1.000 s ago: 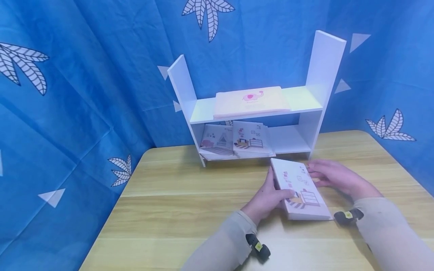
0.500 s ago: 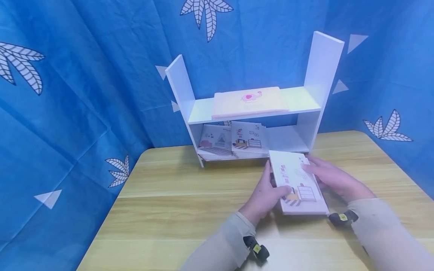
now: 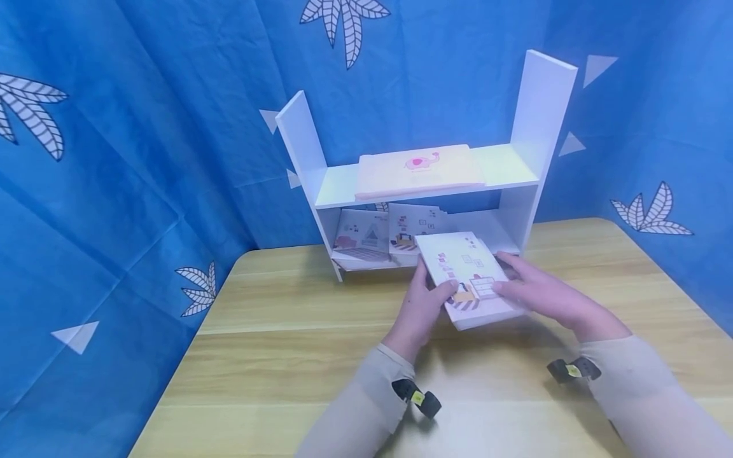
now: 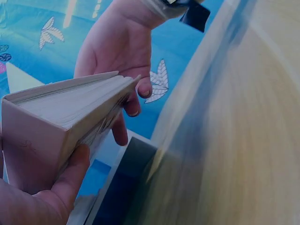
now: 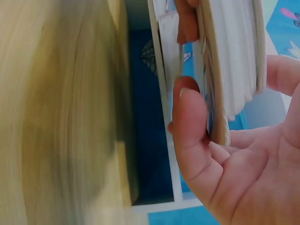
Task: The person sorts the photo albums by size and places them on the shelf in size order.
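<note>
Both hands hold a thick white book with a pink-and-yellow room drawing on its cover, tilted above the table before the shelf. My left hand grips its left side, thumb on the cover. At the opposite side, my right hand has its thumb over the edge and other fingers across the book's thickness. In the left wrist view the book's spine and page edges show, the left thumb against a cover. The right wrist view shows the pages near the right thumb.
A white two-tier shelf stands at the table's back. Its upper board bears a pale book with a pink elephant. Below lie white books, one with a tent drawing, another partly behind the held book. The wooden table spreads in front.
The held book has moved up, left and toward the shelf, now overlapping the lower-tier books in the head view. The right hand's thumb has come onto its cover.
</note>
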Demonstrator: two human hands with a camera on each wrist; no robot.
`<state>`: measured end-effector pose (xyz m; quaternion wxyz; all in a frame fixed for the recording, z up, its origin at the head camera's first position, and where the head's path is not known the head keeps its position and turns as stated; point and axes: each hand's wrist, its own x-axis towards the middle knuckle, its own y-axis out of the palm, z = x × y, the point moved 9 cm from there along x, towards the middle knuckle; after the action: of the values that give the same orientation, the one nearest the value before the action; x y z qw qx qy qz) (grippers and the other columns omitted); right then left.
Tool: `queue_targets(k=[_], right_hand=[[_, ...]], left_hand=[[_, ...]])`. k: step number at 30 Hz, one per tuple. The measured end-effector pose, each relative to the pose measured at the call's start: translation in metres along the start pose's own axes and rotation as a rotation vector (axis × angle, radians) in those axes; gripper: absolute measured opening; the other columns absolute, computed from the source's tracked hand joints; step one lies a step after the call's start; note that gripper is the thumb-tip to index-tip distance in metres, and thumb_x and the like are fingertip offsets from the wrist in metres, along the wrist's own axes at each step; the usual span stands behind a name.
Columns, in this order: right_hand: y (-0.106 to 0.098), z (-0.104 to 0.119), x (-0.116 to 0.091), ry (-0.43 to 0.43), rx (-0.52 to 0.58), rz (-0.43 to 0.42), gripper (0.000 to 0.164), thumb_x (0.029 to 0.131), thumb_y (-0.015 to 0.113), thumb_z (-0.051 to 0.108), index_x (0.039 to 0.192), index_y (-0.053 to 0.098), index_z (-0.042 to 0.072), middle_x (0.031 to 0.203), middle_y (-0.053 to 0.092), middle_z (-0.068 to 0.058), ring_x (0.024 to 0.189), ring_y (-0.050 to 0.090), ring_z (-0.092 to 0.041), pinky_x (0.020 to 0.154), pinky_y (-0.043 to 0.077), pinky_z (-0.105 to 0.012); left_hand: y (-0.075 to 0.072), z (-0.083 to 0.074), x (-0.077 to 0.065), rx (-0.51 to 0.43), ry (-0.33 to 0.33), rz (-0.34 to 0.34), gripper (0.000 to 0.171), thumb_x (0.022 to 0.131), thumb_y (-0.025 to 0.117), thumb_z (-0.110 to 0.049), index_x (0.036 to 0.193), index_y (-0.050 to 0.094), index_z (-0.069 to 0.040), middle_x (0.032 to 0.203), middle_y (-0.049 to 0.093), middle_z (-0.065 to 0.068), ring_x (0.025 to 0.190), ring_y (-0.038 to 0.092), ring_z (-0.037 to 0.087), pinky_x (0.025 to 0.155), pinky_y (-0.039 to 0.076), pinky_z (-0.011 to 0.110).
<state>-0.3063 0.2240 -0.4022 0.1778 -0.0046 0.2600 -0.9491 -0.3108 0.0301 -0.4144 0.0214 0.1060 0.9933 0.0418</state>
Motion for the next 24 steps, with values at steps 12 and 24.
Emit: queue_targets(k=[12,24], right_hand=[[-0.006,0.021,0.000,-0.060,-0.079,-0.176,0.074,0.105,0.054,0.032,0.163,0.014,0.010,0.167,0.011,-0.021,0.151,0.008,-0.046,0.115,0.012,-0.070],[-0.030,0.022,0.011,-0.078,-0.134,-0.406,0.063,0.107,0.045,0.023,0.162,0.019,0.006,0.166,0.011,-0.024,0.150,0.010,-0.047,0.116,0.011,-0.069]], left_hand=[[-0.006,-0.016,0.013,0.127,0.060,-0.042,0.058,0.100,0.063,-0.031,0.151,0.038,-0.048,0.133,0.060,-0.011,0.106,0.065,0.009,0.091,0.055,0.028],[0.015,-0.030,0.038,0.263,0.126,-0.030,0.069,0.099,0.062,-0.028,0.158,0.028,-0.038,0.147,0.052,-0.008,0.119,0.059,0.009,0.107,0.045,0.037]])
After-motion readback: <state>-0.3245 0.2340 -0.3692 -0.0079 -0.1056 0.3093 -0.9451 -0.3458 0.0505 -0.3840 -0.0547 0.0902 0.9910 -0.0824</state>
